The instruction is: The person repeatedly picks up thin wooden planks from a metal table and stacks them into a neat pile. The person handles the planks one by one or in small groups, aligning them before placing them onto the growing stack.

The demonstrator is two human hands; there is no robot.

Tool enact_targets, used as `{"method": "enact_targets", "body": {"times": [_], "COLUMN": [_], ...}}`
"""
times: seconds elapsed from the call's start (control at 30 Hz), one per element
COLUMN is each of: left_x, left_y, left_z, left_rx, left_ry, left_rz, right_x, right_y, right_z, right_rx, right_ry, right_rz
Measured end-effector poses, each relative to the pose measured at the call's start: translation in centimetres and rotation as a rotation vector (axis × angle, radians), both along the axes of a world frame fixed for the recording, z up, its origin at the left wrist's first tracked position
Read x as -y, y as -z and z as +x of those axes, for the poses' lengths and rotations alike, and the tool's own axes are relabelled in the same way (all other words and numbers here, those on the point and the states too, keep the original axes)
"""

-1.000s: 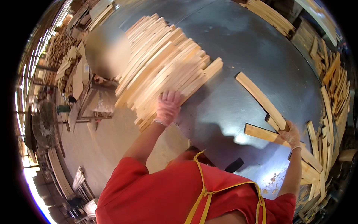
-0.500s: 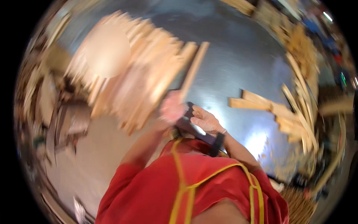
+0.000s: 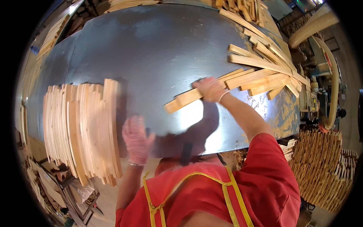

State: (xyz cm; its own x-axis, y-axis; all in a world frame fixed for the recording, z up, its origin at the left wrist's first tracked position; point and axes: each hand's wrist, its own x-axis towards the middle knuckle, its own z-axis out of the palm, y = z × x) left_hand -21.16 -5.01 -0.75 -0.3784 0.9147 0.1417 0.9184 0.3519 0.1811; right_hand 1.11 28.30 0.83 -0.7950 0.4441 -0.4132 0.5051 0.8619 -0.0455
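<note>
I watch from afar as a worker in a red shirt [image 3: 189,196] and yellow-trimmed apron straps [image 3: 234,196] leans at a dark metal counter [image 3: 151,49], gloved arms out over its surface. The right hand [image 3: 210,89] is clamped on pale wooden strips [image 3: 185,100] — two show, one overlapping the other — with their near ends jutting toward the middle of the counter. I cannot tell how far they run beyond the palm. The left hand [image 3: 138,138], slightly blurred on my feed, hangs open near the front edge, its thumb apart from the fingers.

Just beside it on the left, a row of strips [image 3: 81,125] lies side by side, the lower ends reaching past the counter's front edge. To the right of the gripping hand, a loose pile [image 3: 268,73] fans out at varied angles, pieces crossing one another. Beyond the counter's right end I see a ribbed beige hose [image 3: 334,79] curving down, and below it stacked wood [image 3: 315,166] — tightly layered, ends facing out. A shadow falls across the counter below the right hand.
</note>
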Motion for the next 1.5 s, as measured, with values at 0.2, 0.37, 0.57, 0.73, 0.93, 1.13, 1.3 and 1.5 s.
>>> {"method": "enact_targets", "body": {"times": [0.2,0.37,0.57,0.73,0.93,1.13,1.3,1.5], "left_x": [-9.2,-6.5,1.0,2.4,4.7,18.2,29.8,34.2], "left_y": [0.7,3.8,1.0,0.2,2.6,1.5,4.5,4.6], "left_z": [9.5,9.1,5.1,0.5,-1.5,-0.4,-2.6,-5.6], "left_rx": [0.123,0.139,0.48,0.953,1.294,0.701,1.177,1.802], "left_ry": [0.259,0.128,-0.272,-0.648,-0.728,-0.817,-1.589,-1.575], "left_rz": [-0.202,-0.406,-0.367,-0.123,0.114,0.28,1.073,1.061], "right_x": [2.5,-19.5,-22.8,-19.0,6.3,26.0,26.9,25.7], "right_y": [0.3,3.0,1.8,4.3,5.9,3.5,5.0,5.0], "right_z": [-0.1,12.5,8.4,2.3,-8.7,-19.2,-21.7,-21.0], "right_rx": [-0.553,-0.41,0.095,-0.198,-0.198,-0.232,-0.136,-0.282], "right_ry": [-0.131,0.257,0.346,0.164,0.491,0.598,0.443,0.639], "right_rz": [-0.382,0.356,0.193,-0.236,-0.725,-1.067,-1.304,-1.15]}}
